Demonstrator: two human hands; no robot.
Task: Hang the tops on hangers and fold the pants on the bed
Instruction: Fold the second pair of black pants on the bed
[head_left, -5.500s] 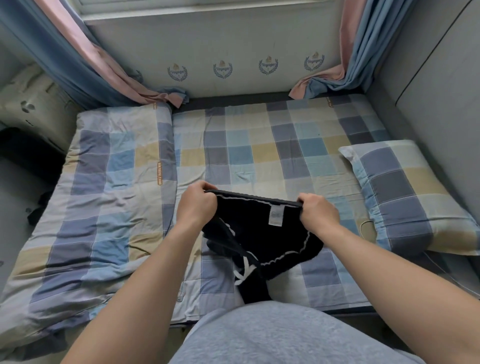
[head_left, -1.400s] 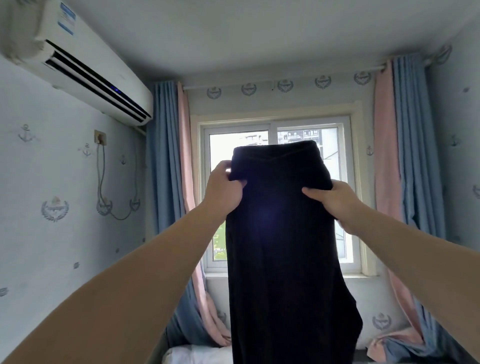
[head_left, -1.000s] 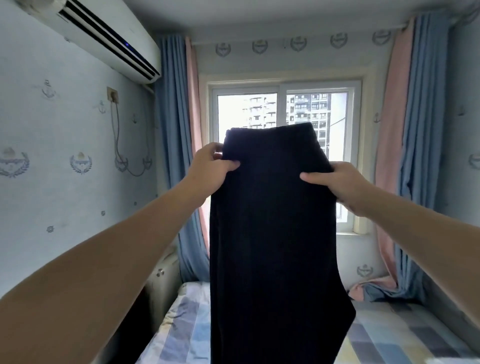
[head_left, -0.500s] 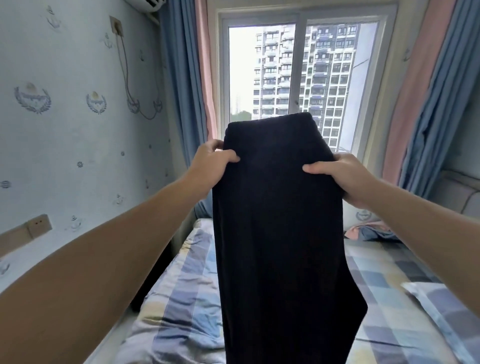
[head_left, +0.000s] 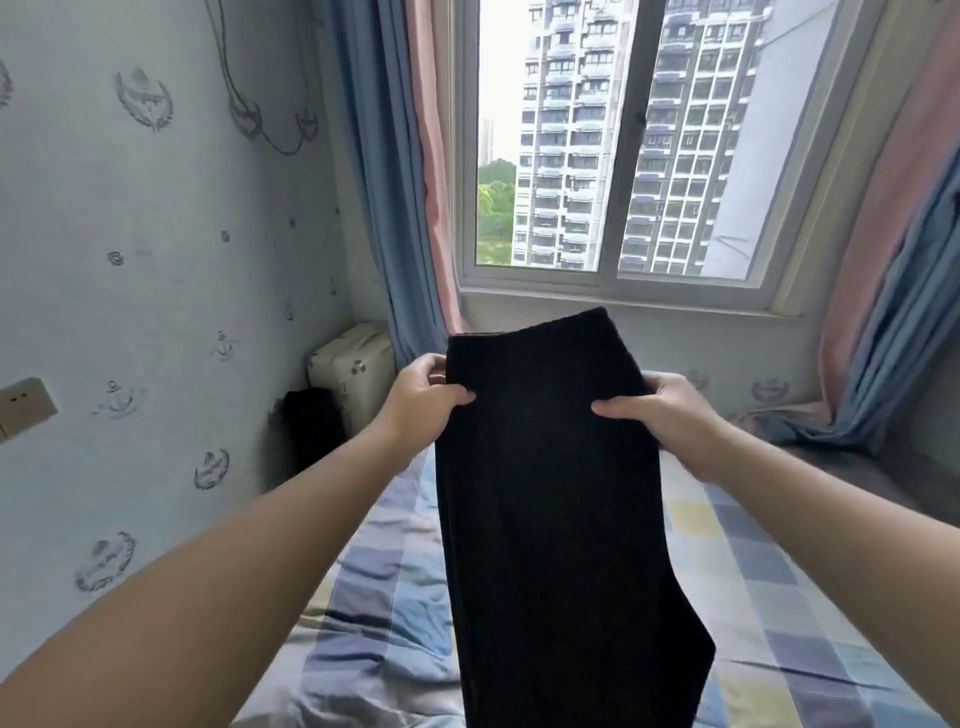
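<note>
Black pants (head_left: 550, 493) hung straight down over the bed (head_left: 374, 597), top edge pinched by fingers (head_left: 457, 397) of my left hand (head_left: 421, 400) and right hand (head_left: 670, 410).

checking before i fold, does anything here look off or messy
The black pants hang straight, gripped by the left hand and right hand. Only the right curtain looks untidy: its hem lies heaped beside the checked bed cover.

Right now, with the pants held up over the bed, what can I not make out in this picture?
In the head view:
- black pants: lower end cut off by the bottom edge.
- bed: its middle is hidden behind the black pants.
- left hand and right hand: fingertips hidden behind the cloth.
- dark shape by the wall: too dark to name.
</note>
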